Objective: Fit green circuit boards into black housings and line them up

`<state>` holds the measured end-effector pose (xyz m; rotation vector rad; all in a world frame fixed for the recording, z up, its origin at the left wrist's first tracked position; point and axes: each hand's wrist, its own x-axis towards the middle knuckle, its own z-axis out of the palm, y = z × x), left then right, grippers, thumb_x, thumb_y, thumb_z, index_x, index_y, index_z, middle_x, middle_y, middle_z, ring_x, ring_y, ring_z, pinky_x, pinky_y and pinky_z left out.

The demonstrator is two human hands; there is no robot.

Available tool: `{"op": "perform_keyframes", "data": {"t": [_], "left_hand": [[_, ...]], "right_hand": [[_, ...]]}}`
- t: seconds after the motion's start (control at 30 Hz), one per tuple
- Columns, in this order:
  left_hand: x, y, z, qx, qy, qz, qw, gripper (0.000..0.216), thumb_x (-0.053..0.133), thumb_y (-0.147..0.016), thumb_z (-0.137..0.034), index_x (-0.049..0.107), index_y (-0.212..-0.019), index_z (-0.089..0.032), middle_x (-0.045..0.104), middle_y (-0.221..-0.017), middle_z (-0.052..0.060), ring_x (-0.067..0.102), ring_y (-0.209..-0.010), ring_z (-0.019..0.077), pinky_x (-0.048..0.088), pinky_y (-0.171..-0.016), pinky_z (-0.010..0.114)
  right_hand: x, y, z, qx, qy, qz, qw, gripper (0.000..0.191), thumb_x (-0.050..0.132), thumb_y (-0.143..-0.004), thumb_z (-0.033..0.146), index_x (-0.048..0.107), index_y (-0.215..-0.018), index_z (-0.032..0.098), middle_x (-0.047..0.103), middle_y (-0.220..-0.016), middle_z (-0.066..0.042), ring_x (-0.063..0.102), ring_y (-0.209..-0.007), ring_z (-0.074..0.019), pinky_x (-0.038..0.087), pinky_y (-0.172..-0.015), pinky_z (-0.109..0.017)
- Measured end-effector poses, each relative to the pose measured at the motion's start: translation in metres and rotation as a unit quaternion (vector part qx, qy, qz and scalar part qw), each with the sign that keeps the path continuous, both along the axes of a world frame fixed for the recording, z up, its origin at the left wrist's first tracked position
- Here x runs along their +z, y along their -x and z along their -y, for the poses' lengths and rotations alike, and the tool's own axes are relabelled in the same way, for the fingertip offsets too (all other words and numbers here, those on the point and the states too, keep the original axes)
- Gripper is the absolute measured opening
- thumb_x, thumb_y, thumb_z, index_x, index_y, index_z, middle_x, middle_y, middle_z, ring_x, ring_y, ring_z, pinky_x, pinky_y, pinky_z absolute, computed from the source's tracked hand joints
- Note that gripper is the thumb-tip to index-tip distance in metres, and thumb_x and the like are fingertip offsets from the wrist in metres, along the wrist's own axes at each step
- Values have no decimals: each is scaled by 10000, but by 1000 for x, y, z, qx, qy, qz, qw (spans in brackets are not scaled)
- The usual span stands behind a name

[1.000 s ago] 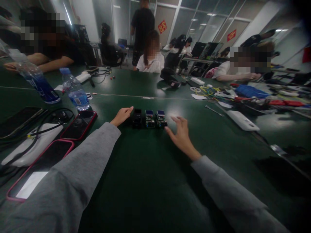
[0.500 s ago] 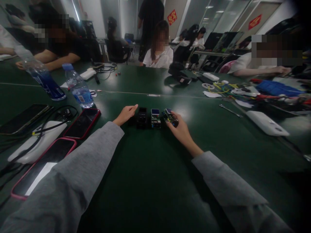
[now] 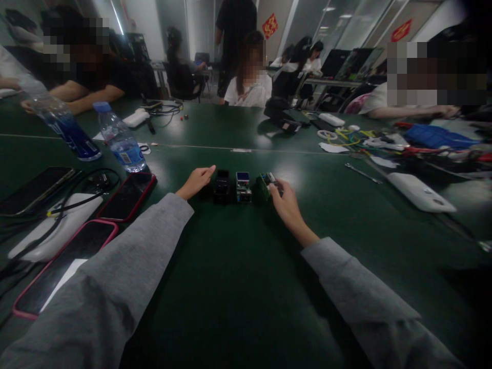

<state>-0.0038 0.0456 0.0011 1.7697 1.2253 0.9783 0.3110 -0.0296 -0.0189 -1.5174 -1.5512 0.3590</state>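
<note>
My right hand [image 3: 286, 202] grips a small electronic module [image 3: 266, 185], a green circuit board turned at an angle so its board side and a dark edge show. A similar module [image 3: 243, 187] with a small dark-blue screen and exposed board parts stands on the table to its left. Beside that is a boxy black device [image 3: 222, 185], whose details are lost in shadow. My left hand [image 3: 197, 183] rests just left of the black device, fingers stretched out and holding nothing. Whether its fingertips touch the device I cannot tell.
Left on the green table [image 3: 230, 287] are two bottles, including a clear water bottle [image 3: 125, 146], phones such as a red-edged one [image 3: 128, 197], a white power bank [image 3: 49, 225] and cables. A wrench [image 3: 363, 173], a white device [image 3: 421, 192] and tangled wires lie right. Several people sit around.
My right hand has turned the module it holds, so its screen face no longer shows toward me. My left hand and the two other devices stay put; the view shifts slightly.
</note>
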Motion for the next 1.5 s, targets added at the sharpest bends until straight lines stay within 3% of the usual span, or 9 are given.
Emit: {"op": "perform_keyframes", "data": {"t": [0.17, 0.37, 0.7, 0.87, 1.0, 1.1, 1.2, 1.37, 1.5], "left_hand": [[3, -1, 2, -8, -5, 3, 1000, 556, 449, -989, -613, 442, -597, -219, 416, -548, -35, 389, -508, 123, 304, -566, 300], [3, -1, 2, -9, -4, 4, 1000, 545, 447, -994, -604, 447, -610, -218, 423, -563, -32, 394, -518, 123, 305, -574, 300], [1, 0, 1, -15, 0, 13, 1000, 572, 446, -955, -690, 456, -633, -217, 423, -573, -36, 392, -533, 125, 304, -575, 296], [-1, -1, 0, -10, 1, 17, 1000, 558, 454, -964, -663, 441, -624, -219, 410, -565, -44, 374, -516, 119, 286, -561, 294], [0, -1, 0, -14, 1, 16, 1000, 546, 455, -986, -618, 449, -616, -216, 425, -566, -39, 392, -521, 120, 301, -569, 296], [0, -1, 0, -9, 4, 17, 1000, 537, 460, -993, -599, 457, -618, -215, 431, -571, -36, 402, -524, 121, 305, -570, 299], [-1, 0, -1, -12, 8, 22, 1000, 531, 459, -994, -602, 465, -631, -215, 438, -581, -36, 411, -527, 122, 312, -571, 300], [-1, 1, 0, -17, 7, 16, 1000, 541, 426, -1002, -610, 475, -638, -212, 450, -581, -36, 416, -527, 122, 324, -577, 301], [-2, 1, 0, -17, 4, 18, 1000, 535, 425, -1001, -605, 489, -647, -209, 459, -590, -33, 431, -541, 123, 334, -587, 298]], "right_hand": [[3, 1, 5, -14, -23, 41, 999, 766, 681, -811, 629, 567, -1376, 125, 596, -1312, -218, 539, -1226, -393, 461, -1051, -602], [3, -1, 1, -22, 10, -52, 998, 604, 557, -888, 546, 632, -1334, 147, 684, -1246, -172, 646, -1125, -339, 511, -1003, -526], [1, -4, -4, -31, 3, -10, 999, 543, 434, -930, 582, 692, -1194, 184, 716, -1158, -153, 625, -1118, -341, 474, -1020, -555], [8, 2, 2, -44, -9, -9, 999, 681, 418, -942, 667, 601, -1331, 138, 686, -1207, -193, 644, -1114, -332, 488, -1020, -533], [15, 11, 10, -48, -22, 53, 997, 849, 530, -897, 720, 491, -1464, 90, 596, -1363, -251, 593, -1232, -377, 474, -1052, -567], [18, 14, 13, -16, -18, 105, 994, 768, 544, -915, 633, 523, -1455, 88, 586, -1403, -245, 573, -1275, -398, 471, -1058, -585], [22, 10, 18, 6, -11, 110, 994, 685, 522, -921, 545, 576, -1417, 75, 662, -1307, -223, 652, -1156, -378, 507, -1018, -560], [25, -24, 45, 6, 27, 113, 993, 710, 562, -891, 590, 596, -1423, 121, 732, -1144, -176, 713, -903, -329, 568, -842, -497], [26, -94, 86, -73, 63, 140, 985, 755, 589, -875, 680, 601, -1440, 178, 737, -1077, -179, 697, -801, -317, 550, -751, -484]]}}
